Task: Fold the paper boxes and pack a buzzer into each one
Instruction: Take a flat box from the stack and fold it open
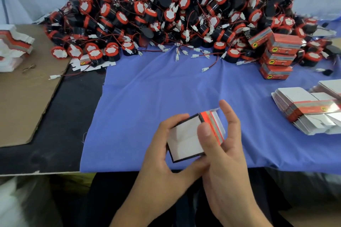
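Head view: left hand (160, 155) and right hand (227, 153) both grip a half-folded glossy paper box (184, 134); round black-red buzzers (175, 14) are heaped on the worktop's wrinkled blue cloth (147, 97).

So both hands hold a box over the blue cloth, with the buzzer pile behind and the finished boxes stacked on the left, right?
No: the head view shows the finished boxes stacked on the right, not the left. The rest stands: the left hand and right hand hold the box over the blue cloth, the buzzer pile behind.
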The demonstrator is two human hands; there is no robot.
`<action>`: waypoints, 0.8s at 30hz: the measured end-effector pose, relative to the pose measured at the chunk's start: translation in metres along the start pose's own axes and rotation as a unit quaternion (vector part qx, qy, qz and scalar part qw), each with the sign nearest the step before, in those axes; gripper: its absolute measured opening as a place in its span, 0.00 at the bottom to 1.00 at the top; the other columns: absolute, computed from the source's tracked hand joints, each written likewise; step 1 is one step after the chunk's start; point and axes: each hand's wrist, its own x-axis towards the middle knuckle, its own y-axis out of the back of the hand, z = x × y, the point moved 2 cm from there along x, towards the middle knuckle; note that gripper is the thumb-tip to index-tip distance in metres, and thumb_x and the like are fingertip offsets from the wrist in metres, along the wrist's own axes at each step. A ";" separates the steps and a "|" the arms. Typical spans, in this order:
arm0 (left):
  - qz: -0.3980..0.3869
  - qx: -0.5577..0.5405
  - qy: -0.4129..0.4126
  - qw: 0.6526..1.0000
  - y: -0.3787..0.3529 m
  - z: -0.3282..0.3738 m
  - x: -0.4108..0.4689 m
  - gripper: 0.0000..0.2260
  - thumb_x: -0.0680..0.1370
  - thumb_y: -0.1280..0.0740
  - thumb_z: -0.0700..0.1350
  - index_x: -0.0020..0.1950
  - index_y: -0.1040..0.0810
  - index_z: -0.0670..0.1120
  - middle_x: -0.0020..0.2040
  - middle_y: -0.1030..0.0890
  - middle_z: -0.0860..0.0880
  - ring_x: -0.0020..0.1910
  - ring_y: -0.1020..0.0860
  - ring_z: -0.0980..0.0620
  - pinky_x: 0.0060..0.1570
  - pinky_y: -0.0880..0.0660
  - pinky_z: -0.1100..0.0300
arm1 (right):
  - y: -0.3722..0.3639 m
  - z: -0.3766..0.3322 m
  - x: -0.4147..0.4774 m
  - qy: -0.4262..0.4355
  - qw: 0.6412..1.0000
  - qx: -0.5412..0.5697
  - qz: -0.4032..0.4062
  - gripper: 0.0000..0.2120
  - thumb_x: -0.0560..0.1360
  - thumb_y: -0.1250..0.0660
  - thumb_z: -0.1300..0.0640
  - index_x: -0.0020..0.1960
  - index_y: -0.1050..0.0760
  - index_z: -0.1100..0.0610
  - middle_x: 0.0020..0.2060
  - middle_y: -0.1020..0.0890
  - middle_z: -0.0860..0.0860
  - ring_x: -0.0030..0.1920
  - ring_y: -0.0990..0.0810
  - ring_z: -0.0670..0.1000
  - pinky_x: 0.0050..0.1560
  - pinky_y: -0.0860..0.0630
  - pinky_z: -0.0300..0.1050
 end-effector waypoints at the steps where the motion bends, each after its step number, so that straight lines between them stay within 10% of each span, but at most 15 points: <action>1: 0.018 0.012 0.004 1.000 -0.001 -0.001 0.000 0.30 0.70 0.20 0.50 0.69 0.27 0.60 0.65 0.19 0.55 0.63 0.19 0.52 0.57 0.20 0.59 | 0.000 0.001 -0.002 0.006 1.000 -0.012 -0.009 0.40 0.60 0.16 0.47 0.68 0.29 0.30 0.55 0.14 0.53 0.54 0.14 0.53 0.51 0.18 0.42; 7: 0.035 -0.037 0.061 0.997 0.001 -0.013 0.003 0.29 0.65 0.16 0.50 0.63 0.23 0.57 0.58 0.15 0.49 0.57 0.15 0.46 0.52 0.17 0.54 | 0.007 0.004 -0.003 0.080 0.983 -0.146 -0.078 0.47 0.68 0.22 0.60 0.73 0.40 0.26 0.51 0.13 0.58 0.50 0.13 0.60 0.55 0.17 0.52; 10: 0.060 0.090 0.013 0.994 0.006 -0.008 0.008 0.40 0.64 0.18 0.56 0.73 0.30 0.61 0.69 0.24 0.59 0.66 0.22 0.56 0.57 0.22 0.66 | 0.015 -0.002 0.004 0.109 0.953 -0.266 -0.095 0.47 0.72 0.23 0.65 0.75 0.42 0.27 0.47 0.13 0.52 0.43 0.14 0.50 0.47 0.19 0.36; 13: 0.019 0.168 -0.046 0.985 0.010 -0.004 0.016 0.43 0.66 0.22 0.56 0.78 0.38 0.66 0.69 0.27 0.63 0.69 0.26 0.58 0.60 0.26 0.69 | 0.017 -0.010 0.014 0.119 0.898 -0.402 -0.132 0.45 0.74 0.24 0.59 0.75 0.44 0.25 0.43 0.14 0.47 0.39 0.15 0.52 0.43 0.16 0.48; 18: 0.069 0.013 -0.003 0.998 0.011 -0.012 0.027 0.29 0.66 0.20 0.48 0.64 0.25 0.60 0.60 0.18 0.56 0.58 0.17 0.52 0.48 0.18 0.62 | 0.029 -0.021 0.023 0.253 0.841 -0.477 -0.014 0.40 0.70 0.25 0.41 0.77 0.39 0.33 0.63 0.22 0.39 0.67 0.23 0.46 0.61 0.26 0.37; 21: 0.076 -0.088 0.046 0.992 0.011 -0.028 0.036 0.31 0.67 0.19 0.46 0.65 0.28 0.56 0.58 0.15 0.52 0.52 0.13 0.49 0.48 0.18 0.61 | 0.048 -0.008 0.041 0.214 0.906 -0.365 0.027 0.32 0.72 0.25 0.47 0.73 0.30 0.41 0.62 0.21 0.41 0.66 0.22 0.47 0.67 0.27 0.41; 24: 0.080 0.055 0.046 0.994 0.011 -0.052 0.044 0.28 0.72 0.19 0.47 0.67 0.28 0.56 0.65 0.21 0.59 0.67 0.22 0.57 0.61 0.22 0.60 | 0.060 0.019 0.065 0.133 0.942 -0.307 -0.022 0.20 0.77 0.26 0.60 0.66 0.23 0.47 0.58 0.15 0.44 0.60 0.16 0.47 0.62 0.21 0.49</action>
